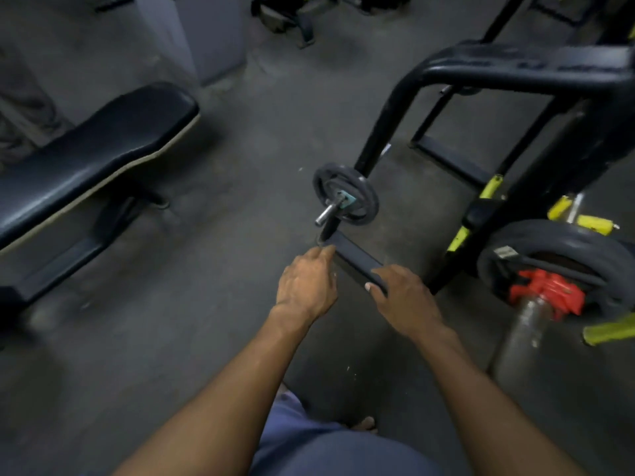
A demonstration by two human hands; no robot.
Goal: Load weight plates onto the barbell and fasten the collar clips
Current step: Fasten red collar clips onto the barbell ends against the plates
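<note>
Both hands are reaching out empty — left hand and right hand loosely spread — toward the small plate on its peg, risking a fumbled, slipping grab.

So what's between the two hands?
In the head view, a flat black base bar of the rack runs between the left hand and right hand, with bare floor nearer the person.

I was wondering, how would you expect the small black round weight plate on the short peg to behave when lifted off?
The small black round weight plate looks like solid metal, so probably heavy for its size. Its raised rim should give fingers purchase. Set down on edge, it would likely roll or tip, being a thin disc. The short metal peg seems to tilt upward, so it probably needs lifting off rather than sliding freely.
</note>
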